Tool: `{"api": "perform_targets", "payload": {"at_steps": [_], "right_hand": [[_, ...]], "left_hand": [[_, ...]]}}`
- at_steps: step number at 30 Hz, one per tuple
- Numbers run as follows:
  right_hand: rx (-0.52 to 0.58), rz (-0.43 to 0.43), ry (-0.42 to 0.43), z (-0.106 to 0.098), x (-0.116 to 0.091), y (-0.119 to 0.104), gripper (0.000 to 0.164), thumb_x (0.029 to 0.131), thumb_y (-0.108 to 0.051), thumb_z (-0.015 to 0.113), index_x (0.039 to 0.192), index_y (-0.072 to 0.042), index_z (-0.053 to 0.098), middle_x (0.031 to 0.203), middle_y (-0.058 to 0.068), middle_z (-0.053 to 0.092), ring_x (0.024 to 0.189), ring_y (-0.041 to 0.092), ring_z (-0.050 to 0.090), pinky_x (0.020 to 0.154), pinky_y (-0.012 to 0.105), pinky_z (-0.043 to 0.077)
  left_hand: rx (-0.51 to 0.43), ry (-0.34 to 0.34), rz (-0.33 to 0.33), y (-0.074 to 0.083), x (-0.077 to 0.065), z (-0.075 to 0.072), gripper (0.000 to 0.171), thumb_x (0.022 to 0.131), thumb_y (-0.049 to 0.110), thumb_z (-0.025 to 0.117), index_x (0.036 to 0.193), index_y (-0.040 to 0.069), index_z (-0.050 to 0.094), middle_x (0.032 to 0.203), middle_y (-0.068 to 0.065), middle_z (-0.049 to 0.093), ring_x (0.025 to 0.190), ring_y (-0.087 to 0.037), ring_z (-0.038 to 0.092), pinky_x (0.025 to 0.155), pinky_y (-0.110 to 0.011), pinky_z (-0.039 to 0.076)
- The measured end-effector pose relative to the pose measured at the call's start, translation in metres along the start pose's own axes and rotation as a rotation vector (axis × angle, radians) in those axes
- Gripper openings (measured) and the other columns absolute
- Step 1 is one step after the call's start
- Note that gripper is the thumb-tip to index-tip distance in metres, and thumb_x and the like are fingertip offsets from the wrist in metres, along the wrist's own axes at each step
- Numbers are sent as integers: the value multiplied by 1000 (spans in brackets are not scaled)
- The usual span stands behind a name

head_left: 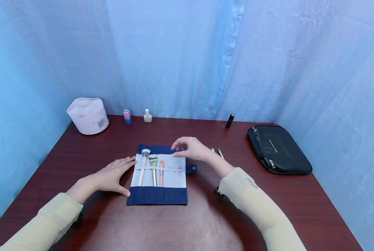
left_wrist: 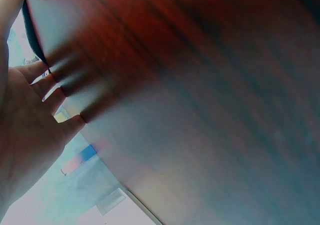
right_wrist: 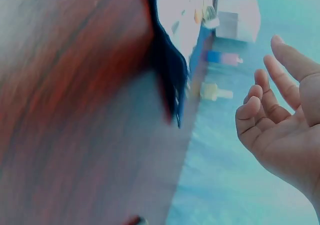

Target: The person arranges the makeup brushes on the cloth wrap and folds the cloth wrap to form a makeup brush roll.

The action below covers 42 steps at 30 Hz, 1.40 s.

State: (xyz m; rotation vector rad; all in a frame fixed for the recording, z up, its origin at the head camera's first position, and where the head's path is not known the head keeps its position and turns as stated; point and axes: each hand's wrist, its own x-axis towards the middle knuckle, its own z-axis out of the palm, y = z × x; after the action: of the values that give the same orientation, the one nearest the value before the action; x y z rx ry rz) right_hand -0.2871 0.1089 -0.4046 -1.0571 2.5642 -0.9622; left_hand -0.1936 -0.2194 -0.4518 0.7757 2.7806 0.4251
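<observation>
A navy brush roll with a pale lining lies unfolded in front of me in the head view. Tucked under its strap are a white-handled makeup brush, a gold-handled brush and a smaller pink brush. My left hand lies along the roll's left edge, fingers extended and thumb at the lower corner. Over the roll's upper right part, my right hand is raised with loosely bent fingers and holds nothing. In the right wrist view, air shows between the right fingers and the roll.
Two more brushes lie partly hidden behind my right forearm. A black zipped case sits at the right. Along the back stand a white organizer, a pink-and-blue tube, a nail polish bottle and a black tube.
</observation>
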Motion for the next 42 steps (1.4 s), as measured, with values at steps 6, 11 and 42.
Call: {"api": "perform_targets", "payload": {"at_steps": [6, 11, 42], "right_hand": [[-95, -43, 79, -22, -21, 6, 26, 85, -31, 71, 106, -17, 67, 98, -3, 63, 76, 11, 54, 67, 26, 49], [-141, -50, 118, -40, -40, 19, 25, 85, -30, 71, 107, -18, 67, 104, -5, 64, 84, 13, 56, 71, 34, 51], [-309, 75, 63, -31, -88, 97, 22, 82, -14, 73, 103, -9, 67, 83, -1, 60, 72, 14, 54, 66, 27, 48]], "left_hand": [[1, 4, -1, 0, 2, 0, 114, 62, 69, 72, 146, 4, 31, 155, -14, 23, 140, -38, 22, 110, -59, 20], [2, 7, -7, 0, 4, -2, 114, 62, 69, 73, 146, 4, 31, 155, -14, 23, 139, -38, 22, 109, -60, 21], [29, 54, 1, 3, 6, 0, 109, 61, 71, 72, 141, 4, 39, 148, -13, 34, 132, -34, 33, 103, -61, 31]]}}
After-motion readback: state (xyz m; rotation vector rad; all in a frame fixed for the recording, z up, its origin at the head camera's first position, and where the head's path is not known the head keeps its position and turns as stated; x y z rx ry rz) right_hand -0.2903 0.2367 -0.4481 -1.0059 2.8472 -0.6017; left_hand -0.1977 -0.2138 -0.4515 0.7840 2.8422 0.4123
